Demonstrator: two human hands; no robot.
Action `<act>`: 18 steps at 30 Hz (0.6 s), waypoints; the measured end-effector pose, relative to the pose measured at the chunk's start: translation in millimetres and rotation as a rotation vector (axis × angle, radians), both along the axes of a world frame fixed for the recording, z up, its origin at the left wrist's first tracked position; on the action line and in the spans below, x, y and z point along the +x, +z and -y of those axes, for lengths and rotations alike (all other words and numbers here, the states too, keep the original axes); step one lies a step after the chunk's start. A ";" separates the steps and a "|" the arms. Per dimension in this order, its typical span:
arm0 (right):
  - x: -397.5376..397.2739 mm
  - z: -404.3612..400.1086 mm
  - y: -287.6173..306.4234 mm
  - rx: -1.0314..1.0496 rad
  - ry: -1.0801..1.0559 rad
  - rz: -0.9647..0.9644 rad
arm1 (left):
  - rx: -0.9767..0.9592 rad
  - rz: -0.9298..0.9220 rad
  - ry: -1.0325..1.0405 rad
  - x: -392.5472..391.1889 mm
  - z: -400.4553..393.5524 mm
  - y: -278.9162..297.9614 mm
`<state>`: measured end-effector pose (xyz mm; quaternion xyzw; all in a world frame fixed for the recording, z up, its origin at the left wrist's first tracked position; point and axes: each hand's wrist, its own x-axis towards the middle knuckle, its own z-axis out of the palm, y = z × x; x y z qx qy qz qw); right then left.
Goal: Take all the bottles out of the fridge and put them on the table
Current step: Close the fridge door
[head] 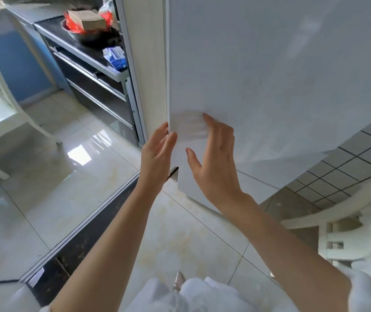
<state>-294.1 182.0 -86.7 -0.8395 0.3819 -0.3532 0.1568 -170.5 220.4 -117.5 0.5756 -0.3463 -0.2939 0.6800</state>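
Note:
The white fridge (270, 70) fills the upper right of the head view, its door closed, so no bottles are visible. My left hand (156, 152) is at the door's left edge with straight fingers, its fingertips reaching the seam. My right hand (211, 158) is open just in front of the door face, fingers spread, close to the surface near the lower left corner. Neither hand holds anything.
A dark kitchen counter (85, 57) with a metal bowl (85, 32), a cardboard box (88, 19) and a blue packet (114, 57) stands left of the fridge. White chairs sit at far left (4, 113) and lower right (342, 230). Glossy floor tiles (67, 176) lie below.

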 end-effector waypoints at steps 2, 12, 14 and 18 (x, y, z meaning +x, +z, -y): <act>13.1 16.4 -0.9 -0.063 0.017 -0.062 | -0.008 0.011 0.007 16.0 22.1 -2.0; 85.1 120.2 -7.7 -0.503 -0.108 -0.316 | 0.011 0.075 -0.113 89.7 138.0 -3.7; 91.2 143.1 -8.5 -0.563 -0.111 -0.408 | 0.012 0.065 -0.156 98.8 161.0 -4.6; 90.8 182.6 -13.8 -0.644 -0.138 -0.614 | 0.012 0.059 -0.199 110.2 198.9 -2.5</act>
